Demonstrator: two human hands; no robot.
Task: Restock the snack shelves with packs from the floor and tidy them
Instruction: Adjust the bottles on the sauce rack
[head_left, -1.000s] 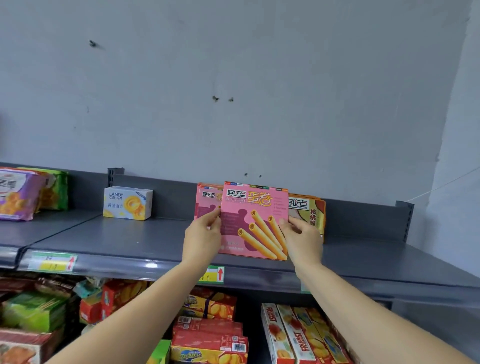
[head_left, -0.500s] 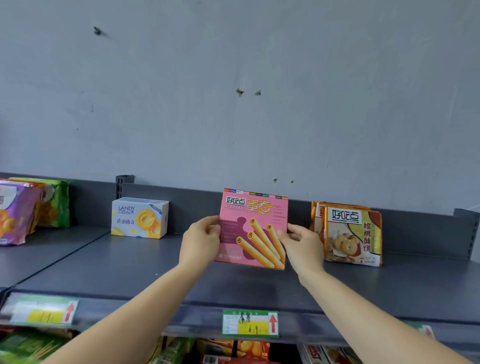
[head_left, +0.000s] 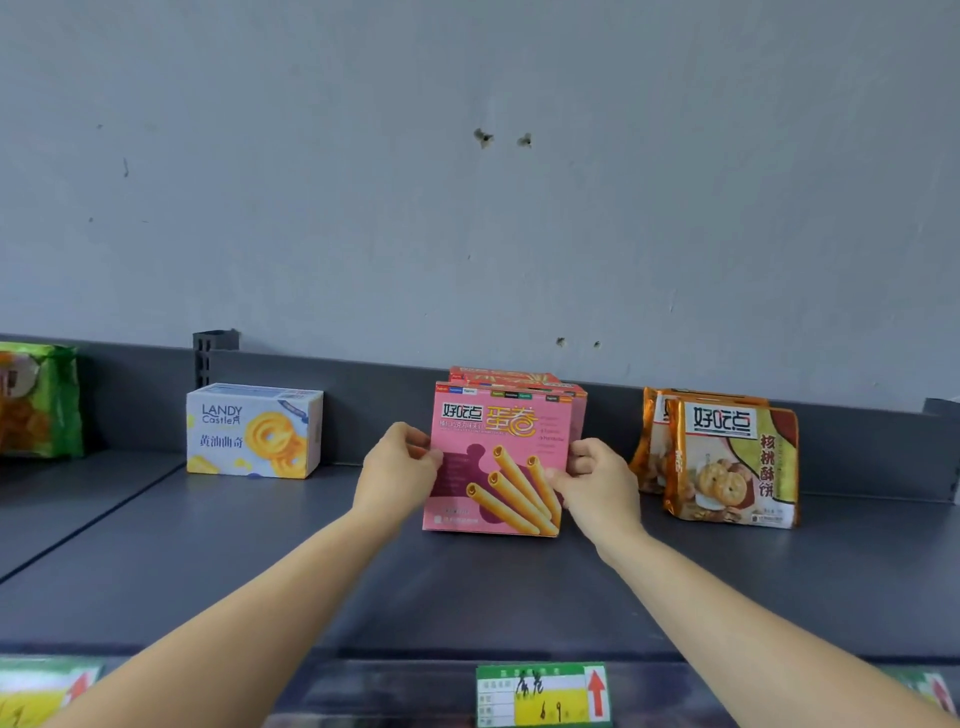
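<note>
Pink egg-roll box (head_left: 498, 462) upright on the grey top shelf (head_left: 260, 561), front facing out, just ahead of more pink boxes (head_left: 519, 376) lined up behind it. Left hand (head_left: 397, 467) pinches its left edge, right hand (head_left: 597, 483) its right edge, so each grip is closed on the box. Off to the left sits a Landy Castle butter-cookie box (head_left: 254, 431); to the right, two orange walnut-cookie packs (head_left: 732, 467). A green-and-yellow price label (head_left: 543, 693) marks the shelf's front rail.
</note>
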